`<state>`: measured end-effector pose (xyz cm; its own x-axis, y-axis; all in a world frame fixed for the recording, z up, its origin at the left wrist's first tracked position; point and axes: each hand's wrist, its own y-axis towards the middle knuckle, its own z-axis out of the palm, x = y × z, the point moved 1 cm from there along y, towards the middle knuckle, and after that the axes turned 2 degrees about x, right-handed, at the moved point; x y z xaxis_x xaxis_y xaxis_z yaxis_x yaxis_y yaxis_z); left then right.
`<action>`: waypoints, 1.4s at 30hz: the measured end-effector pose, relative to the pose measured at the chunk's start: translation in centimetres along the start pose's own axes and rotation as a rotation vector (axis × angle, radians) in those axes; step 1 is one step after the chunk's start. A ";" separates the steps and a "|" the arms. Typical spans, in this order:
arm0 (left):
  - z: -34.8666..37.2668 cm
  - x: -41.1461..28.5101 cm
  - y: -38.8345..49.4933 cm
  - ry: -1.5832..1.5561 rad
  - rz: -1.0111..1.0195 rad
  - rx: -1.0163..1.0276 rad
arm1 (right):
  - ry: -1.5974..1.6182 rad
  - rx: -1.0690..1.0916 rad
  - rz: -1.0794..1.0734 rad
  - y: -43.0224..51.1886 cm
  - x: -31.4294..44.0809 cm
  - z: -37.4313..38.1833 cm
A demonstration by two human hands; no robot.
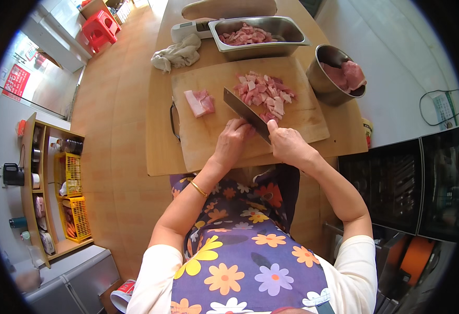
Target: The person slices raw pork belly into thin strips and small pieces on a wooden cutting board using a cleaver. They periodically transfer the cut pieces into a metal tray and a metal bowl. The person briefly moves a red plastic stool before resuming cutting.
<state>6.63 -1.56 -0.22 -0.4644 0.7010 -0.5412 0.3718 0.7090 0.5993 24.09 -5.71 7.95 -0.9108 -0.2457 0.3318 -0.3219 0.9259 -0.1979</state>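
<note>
My right hand is closed around the handle of a broad cleaver, whose blade slants across a wooden cutting board. Left of the blade, my left hand has its fingers curled down at the board, close to the steel. A piece of raw meat shows pink under those fingertips, mostly hidden. Beyond the cleaver lies a heap of chopped raw meat, with a few bits right beside the blade. A larger slab of meat with a pale layer of fat or skin rests on the board's left side.
Behind the board stand a steel pan holding cut meat, a white scale and a crumpled cloth. A steel pot with large meat pieces is at the right. The board's black handle projects on the left.
</note>
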 end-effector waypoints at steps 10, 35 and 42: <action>-0.1 0.4 -0.7 -0.081 -0.052 -0.164 | 0.055 0.063 0.035 -6.3 -0.7 -2.0; 0.1 0.5 -0.7 0.010 -0.024 -0.043 | 0.129 -0.046 0.042 1.2 1.0 0.5; -0.7 0.7 -0.7 -0.117 -0.092 -0.078 | 0.096 -0.017 0.068 -3.5 -0.4 -1.3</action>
<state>5.51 -1.59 -0.59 -0.3955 0.6406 -0.6581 0.2663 0.7658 0.5854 25.89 -8.50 9.72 -0.9011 -0.1543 0.4052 -0.2549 0.9445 -0.2071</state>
